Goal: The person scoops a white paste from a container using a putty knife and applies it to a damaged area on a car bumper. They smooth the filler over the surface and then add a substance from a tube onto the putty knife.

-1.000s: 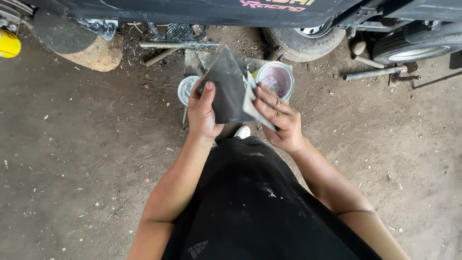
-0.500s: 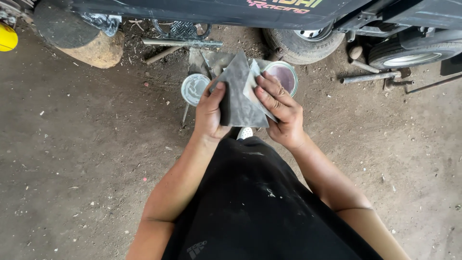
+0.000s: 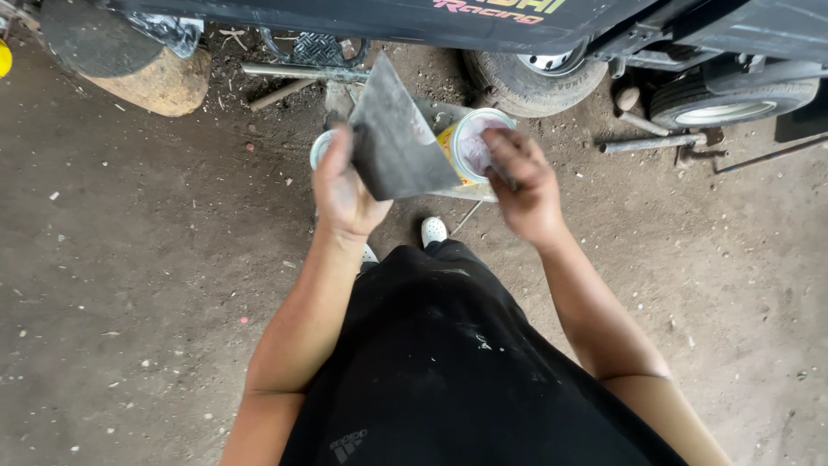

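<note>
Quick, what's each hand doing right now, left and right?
Left hand: closed on the dark grey flat sheet, holding it up.
Right hand: fingers curled beside the sheet's right edge; whether it grips anything cannot be told.

Soft, even daylight — faint shadows, slight motion blur, mild edge distortion.

Open dirt floor (image 3: 129, 285) to the left; ahead, paint can (image 3: 473, 145), tyre (image 3: 528, 79) and log (image 3: 129, 69) close under the vehicle body (image 3: 362, 22).
</note>
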